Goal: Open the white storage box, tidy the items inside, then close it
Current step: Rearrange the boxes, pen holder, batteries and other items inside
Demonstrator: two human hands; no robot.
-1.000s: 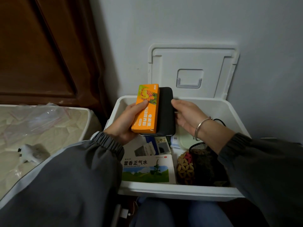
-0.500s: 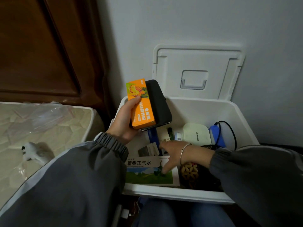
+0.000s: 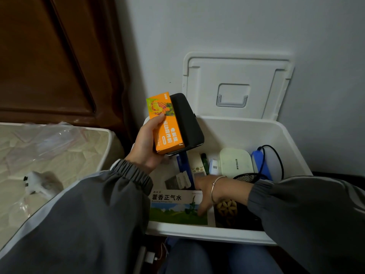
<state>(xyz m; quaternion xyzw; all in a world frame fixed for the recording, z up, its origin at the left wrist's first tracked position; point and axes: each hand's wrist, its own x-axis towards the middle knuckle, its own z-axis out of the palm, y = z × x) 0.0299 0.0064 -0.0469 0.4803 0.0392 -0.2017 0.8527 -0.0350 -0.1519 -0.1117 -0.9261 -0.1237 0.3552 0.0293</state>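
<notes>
Mid-tidy, the left hand (image 3: 147, 144) grips an orange carton (image 3: 165, 126) and black case (image 3: 187, 121) over the open white storage box (image 3: 197, 232). The right hand (image 3: 205, 191), fingers straight, touches a green carton (image 3: 173, 212) inside; room likely needs clearing next.

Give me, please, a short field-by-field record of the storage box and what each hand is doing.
container: white storage box, open
cover: white lid, upright against the wall
left: left hand grips an orange carton and a black case together, above the box
right: right hand reaches inside, fingers touching the green medicine box
also inside: cream case, black mesh pouch
</notes>
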